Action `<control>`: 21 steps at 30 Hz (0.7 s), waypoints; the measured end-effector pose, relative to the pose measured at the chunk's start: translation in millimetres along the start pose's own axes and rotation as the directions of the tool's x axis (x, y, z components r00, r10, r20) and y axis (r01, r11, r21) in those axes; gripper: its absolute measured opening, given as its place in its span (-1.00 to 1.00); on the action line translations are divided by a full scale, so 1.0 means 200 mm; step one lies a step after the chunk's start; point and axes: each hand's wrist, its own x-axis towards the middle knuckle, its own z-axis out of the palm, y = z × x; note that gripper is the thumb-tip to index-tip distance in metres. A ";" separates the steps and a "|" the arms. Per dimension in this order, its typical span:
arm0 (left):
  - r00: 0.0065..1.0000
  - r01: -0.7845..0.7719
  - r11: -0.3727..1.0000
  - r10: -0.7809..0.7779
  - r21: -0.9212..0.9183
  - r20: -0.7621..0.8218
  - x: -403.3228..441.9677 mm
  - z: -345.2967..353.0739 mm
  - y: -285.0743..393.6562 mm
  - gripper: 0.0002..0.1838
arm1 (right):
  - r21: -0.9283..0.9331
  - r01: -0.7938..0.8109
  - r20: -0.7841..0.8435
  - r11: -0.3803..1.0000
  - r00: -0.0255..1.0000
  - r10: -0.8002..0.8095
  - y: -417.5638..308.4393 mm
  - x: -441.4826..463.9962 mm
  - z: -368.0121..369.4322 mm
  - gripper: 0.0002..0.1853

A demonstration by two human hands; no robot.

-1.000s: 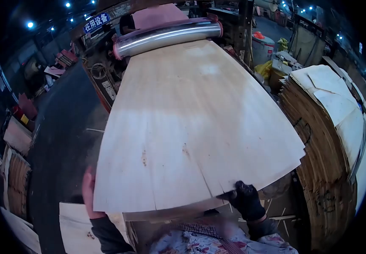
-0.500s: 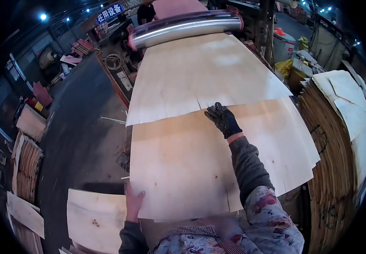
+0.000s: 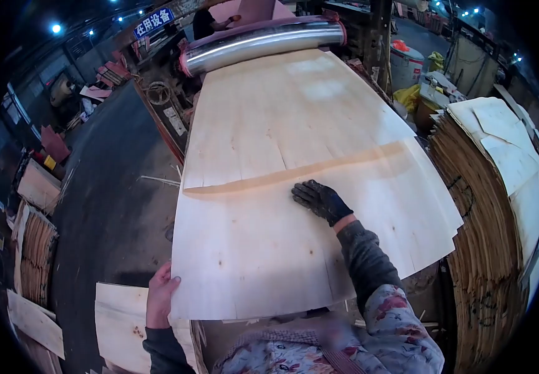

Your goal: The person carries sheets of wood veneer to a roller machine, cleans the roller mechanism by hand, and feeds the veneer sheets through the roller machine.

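Observation:
A large pale veneer sheet [image 3: 269, 249] lies before me, and a second sheet [image 3: 282, 118] lies beyond it, reaching up to a shiny metal roller [image 3: 263, 45]. My right hand [image 3: 320, 201], in a dark glove, rests palm down on the near sheet just below its far edge, fingers stretched out, holding nothing. At the near sheet's left corner is my bare left hand [image 3: 162, 293], with its thumb by the edge; its other fingers are partly hidden. A brownish band runs between the two sheets' pale surfaces.
Tall stacked veneer [image 3: 481, 249] stands on the right. Another sheet [image 3: 120, 318] lies low at the left, with a smaller stack [image 3: 34, 249] farther left. Behind the roller is a person's arm [image 3: 219, 25]. A drum [image 3: 405, 65] stands at the back right.
The far sheet has moved toward the roller, uncovering the sheet beneath. My gloved hand went from the near edge forward, then drew back slightly and flattened. My left hand shifted left.

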 end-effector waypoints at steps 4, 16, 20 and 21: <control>0.999 0.016 0.994 -0.011 0.109 -0.047 -0.05 0.10 0.15 -0.33 | -0.190 0.018 -0.135 0.982 0.990 -0.044 -0.07 0.40 0.04 -0.67; 1.000 0.004 0.993 -0.002 -0.119 0.013 -0.11 0.13 0.15 -0.17 | -0.183 -0.091 0.052 0.979 0.993 0.102 0.15 0.10 0.13 -0.67; 0.994 -0.059 0.998 0.060 -0.015 0.091 -0.13 0.19 0.29 -0.15 | -0.271 -0.241 0.074 0.932 0.960 0.270 0.37 -0.64 0.25 -0.57; 0.990 -0.084 0.996 0.085 -0.015 0.114 -0.13 0.20 0.32 -0.16 | -0.236 -0.334 0.039 0.912 0.935 0.353 0.38 -0.80 0.31 -0.55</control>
